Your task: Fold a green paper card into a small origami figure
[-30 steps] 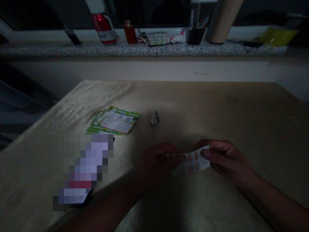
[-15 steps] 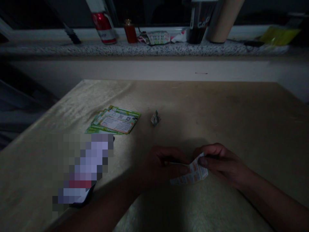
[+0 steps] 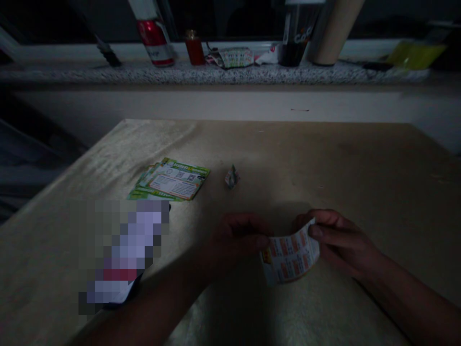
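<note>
A small printed paper slip [image 3: 291, 253] with orange and white blocks is held between both my hands just above the tan table [image 3: 324, 158]. My left hand [image 3: 234, 240] pinches its left edge. My right hand [image 3: 338, 240] grips its right edge with the thumb on top. The slip curves and faces me. A tiny folded paper piece [image 3: 232, 176] stands on the table beyond my hands. A fanned stack of green-bordered cards [image 3: 169, 181] lies to the left.
A pixelated flat object [image 3: 122, 254] lies at the near left of the table. On the speckled stone ledge [image 3: 108, 73] behind stand a red and white can [image 3: 155, 43], a small red container [image 3: 194, 49], wrappers [image 3: 232, 57], a dark cup [image 3: 293, 43] and a tan cylinder [image 3: 333, 33].
The slip was folded narrow between my fingers half a second ago; now it is opened out wider and turned to face me. My hands stayed in about the same place.
</note>
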Tool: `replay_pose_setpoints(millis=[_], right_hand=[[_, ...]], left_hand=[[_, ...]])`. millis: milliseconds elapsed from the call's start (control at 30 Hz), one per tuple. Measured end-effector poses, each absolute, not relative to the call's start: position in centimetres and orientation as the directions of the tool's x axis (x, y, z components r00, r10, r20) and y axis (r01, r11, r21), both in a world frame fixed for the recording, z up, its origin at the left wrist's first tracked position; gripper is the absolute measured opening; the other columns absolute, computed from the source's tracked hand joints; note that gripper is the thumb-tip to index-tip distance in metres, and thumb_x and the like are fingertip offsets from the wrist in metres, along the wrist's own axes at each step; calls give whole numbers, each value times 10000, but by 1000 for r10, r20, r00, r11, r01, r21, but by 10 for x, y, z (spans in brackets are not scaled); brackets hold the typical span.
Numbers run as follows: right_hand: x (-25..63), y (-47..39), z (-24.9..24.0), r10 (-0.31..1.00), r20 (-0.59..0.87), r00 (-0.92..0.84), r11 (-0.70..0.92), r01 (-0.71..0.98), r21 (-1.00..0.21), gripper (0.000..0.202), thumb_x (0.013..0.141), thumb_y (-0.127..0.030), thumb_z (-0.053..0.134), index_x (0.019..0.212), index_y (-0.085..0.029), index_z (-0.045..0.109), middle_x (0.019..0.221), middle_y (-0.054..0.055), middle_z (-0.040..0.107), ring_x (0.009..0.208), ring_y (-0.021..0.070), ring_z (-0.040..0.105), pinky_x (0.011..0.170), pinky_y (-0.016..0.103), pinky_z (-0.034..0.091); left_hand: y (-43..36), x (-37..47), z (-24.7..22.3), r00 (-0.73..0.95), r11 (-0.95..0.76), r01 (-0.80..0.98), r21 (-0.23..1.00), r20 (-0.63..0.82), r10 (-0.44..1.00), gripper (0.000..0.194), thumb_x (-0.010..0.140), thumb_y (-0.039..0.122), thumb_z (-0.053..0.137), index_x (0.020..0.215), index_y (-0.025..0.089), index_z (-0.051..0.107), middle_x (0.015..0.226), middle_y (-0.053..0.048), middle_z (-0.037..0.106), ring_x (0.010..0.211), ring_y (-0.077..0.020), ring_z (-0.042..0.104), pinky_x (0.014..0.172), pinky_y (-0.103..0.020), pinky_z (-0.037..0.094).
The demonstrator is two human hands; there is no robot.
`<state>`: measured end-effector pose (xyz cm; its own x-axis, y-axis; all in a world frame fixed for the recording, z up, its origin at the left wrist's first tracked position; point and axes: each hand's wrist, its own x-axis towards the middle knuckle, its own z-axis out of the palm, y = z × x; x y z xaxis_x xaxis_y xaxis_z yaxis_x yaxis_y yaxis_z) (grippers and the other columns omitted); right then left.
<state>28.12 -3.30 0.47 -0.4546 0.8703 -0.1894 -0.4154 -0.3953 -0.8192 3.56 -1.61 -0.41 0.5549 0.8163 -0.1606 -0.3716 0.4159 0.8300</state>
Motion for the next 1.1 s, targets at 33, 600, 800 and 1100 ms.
replay_pose_setpoints(millis=[33, 600, 800, 1100], right_hand=[[282, -34, 5, 869, -194, -455, -394, -400, -827, 158, 808, -297, 836, 930, -198, 823, 835, 14, 787, 722, 105, 727, 697, 180, 573], [285, -33, 5, 864, -75, -497, -350, -486, -801, 95, 778, -262, 812, 766, -172, 784, 718, 24, 675, 728, 163, 636, 688, 276, 529], [281, -30, 9, 915, -110, -389, -306, -489, -817, 142, 821, -316, 794, 808, -174, 795, 696, 32, 692, 697, 149, 642, 673, 234, 535], [277, -33, 5, 913, -262, -312, -369, -358, -858, 203, 799, -357, 825, 728, -172, 777, 636, 21, 709, 610, 137, 661, 620, 226, 531]], left_hand=[[-17, 37, -5, 532, 417, -370, 830, -179, 827, 202, 709, 276, 899, 812, 153, 776, 768, -6, 720, 676, -107, 640, 654, -218, 493], [-9, 39, -2, 491, 542, -412, 733, -323, 809, 199, 686, 238, 866, 753, 128, 714, 645, -4, 675, 571, -115, 604, 566, -232, 478], [-8, 39, -2, 386, 481, -445, 755, -322, 864, 170, 694, 213, 848, 773, 137, 718, 635, 9, 681, 557, -102, 605, 564, -220, 482], [-13, 41, -4, 242, 258, -179, 949, -212, 947, 243, 822, 301, 748, 1019, 194, 654, 889, -18, 687, 728, -147, 650, 660, -271, 532]])
